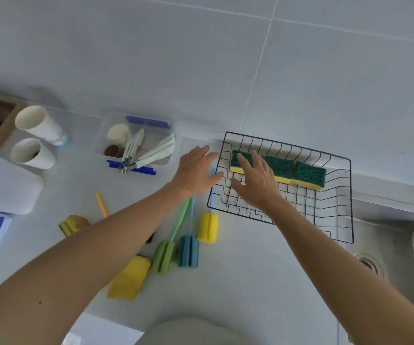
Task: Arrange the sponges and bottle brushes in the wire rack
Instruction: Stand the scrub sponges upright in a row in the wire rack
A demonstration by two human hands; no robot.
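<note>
Head view: open empty hands [197,170] [257,180] over black wire rack [335,220], spongy green-topped sponges [298,174] inside.

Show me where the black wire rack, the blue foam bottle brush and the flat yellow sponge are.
black wire rack [350,200]: head view, right rim wire.
blue foam bottle brush [188,251]: head view, middle of the foam head.
flat yellow sponge [128,278]: head view, centre of the top face.

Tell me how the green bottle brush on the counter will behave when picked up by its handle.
The green bottle brush probably lifts easily: its foam head looks light. Its thin handle may flex a little. Lying flat with a slotted, blocky head, it seems unlikely to roll.
</note>
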